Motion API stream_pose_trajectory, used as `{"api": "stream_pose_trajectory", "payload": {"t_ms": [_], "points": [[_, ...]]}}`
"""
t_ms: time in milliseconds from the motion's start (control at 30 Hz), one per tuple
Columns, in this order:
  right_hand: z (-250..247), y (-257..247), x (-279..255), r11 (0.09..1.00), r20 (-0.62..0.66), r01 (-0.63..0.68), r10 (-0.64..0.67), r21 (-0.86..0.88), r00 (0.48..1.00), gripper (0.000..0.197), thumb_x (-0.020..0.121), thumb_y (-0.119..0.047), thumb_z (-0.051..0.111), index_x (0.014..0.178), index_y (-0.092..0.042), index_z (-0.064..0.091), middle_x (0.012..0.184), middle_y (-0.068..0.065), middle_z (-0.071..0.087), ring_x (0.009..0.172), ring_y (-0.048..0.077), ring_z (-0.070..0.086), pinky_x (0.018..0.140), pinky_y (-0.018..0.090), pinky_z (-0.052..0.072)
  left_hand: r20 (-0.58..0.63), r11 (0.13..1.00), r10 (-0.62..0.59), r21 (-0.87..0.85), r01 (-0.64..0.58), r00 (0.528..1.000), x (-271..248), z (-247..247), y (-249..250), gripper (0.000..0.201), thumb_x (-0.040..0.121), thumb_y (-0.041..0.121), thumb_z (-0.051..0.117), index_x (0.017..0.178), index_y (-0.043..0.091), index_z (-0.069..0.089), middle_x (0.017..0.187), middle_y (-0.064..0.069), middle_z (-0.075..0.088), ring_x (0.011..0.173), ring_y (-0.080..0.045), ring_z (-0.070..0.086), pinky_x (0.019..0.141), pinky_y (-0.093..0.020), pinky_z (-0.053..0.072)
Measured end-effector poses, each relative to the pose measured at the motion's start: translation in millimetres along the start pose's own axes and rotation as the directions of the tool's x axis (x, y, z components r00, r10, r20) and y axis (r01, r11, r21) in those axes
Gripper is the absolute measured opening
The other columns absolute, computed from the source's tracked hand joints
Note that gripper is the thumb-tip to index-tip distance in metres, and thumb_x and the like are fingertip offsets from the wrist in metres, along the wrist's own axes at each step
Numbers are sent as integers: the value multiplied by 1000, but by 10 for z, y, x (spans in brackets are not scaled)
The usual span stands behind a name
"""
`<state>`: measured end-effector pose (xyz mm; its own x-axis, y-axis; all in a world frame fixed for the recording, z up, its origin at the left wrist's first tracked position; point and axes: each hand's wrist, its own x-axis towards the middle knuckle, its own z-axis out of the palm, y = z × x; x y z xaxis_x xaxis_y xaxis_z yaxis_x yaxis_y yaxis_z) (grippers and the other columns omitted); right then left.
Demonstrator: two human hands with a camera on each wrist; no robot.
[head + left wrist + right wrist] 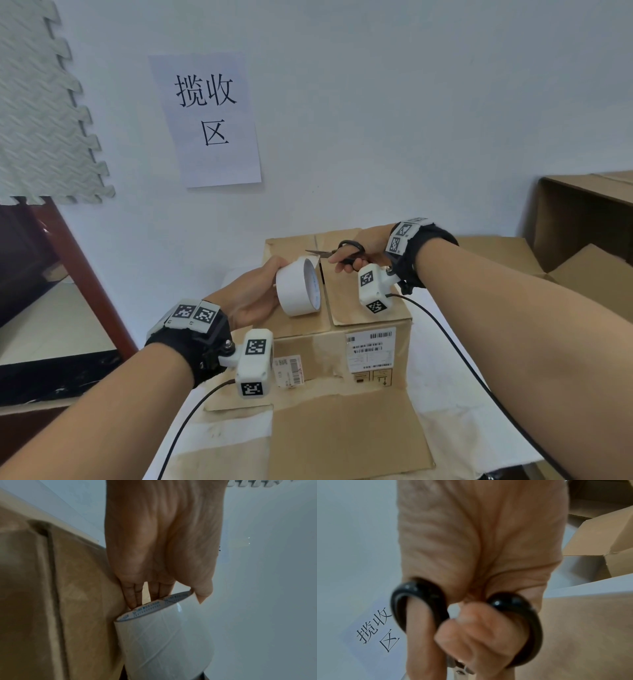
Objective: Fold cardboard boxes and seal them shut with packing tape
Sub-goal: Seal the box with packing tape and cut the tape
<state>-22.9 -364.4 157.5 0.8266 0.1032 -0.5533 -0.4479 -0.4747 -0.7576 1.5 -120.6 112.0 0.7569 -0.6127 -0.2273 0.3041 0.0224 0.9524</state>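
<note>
against a pale wall, a brown cardboard box [342, 308] is sitting flaps closed, seam untaped; left grip [250, 294] is clutching a white tape roll [298, 287], right grip [359, 250] is clasping black-handled scissors [342, 251].

Both forearms are bare, with no sleeves. Each wrist wears a black strap topped with white plates printed with black-and-white square markers. A white boxy camera housing, marked with the same kind of squares, is fixed by a screwed bracket below the left hand [251, 298] and the right hand [364, 251]. A thin black cable trails from each housing.
</note>
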Motion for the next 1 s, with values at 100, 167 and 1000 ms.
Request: {"api": "stream_pose_trajectory", "payload": {"t_ms": [100, 167, 1000], "points": [[23, 3, -58, 1000, 16, 0, 0, 13, 1000, 31, 91, -37, 60, 92, -6, 60, 66, -1, 51, 38, 2, 43, 39, 13, 39, 4, 1000, -9, -9, 9, 1000, 23, -5, -19, 30, 91, 30, 53, 108, 6, 47, 97, -10, 43, 93, -22, 42, 86, -37, 35], [83, 5, -102, 1000, -11, 22, -22, -5, 1000, 32, 94, -38, 55, 93, -7, 60, 60, -2, 58, 39, 4, 49, 39, 17, 43, 0, 1000, 0, -21, 0, 1000, 26, -6, -15, 36, 88, 31, 56, 112, 5, 48, 100, -11, 44, 95, -23, 43, 87, -37, 37], [167, -64, -114, 995, -68, 4, -11, -100, 998, 43, 94, -51, 47, 90, -9, 57, 68, 0, 44, 36, 4, 43, 38, 17, 39, -38, 1000, -11, -11, 10, 999, -23, 46, 8, 25, 89, 28, 54, 100, 9, 42, 86, -8, 37, 85, -21, 37, 80, -37, 33]]}}
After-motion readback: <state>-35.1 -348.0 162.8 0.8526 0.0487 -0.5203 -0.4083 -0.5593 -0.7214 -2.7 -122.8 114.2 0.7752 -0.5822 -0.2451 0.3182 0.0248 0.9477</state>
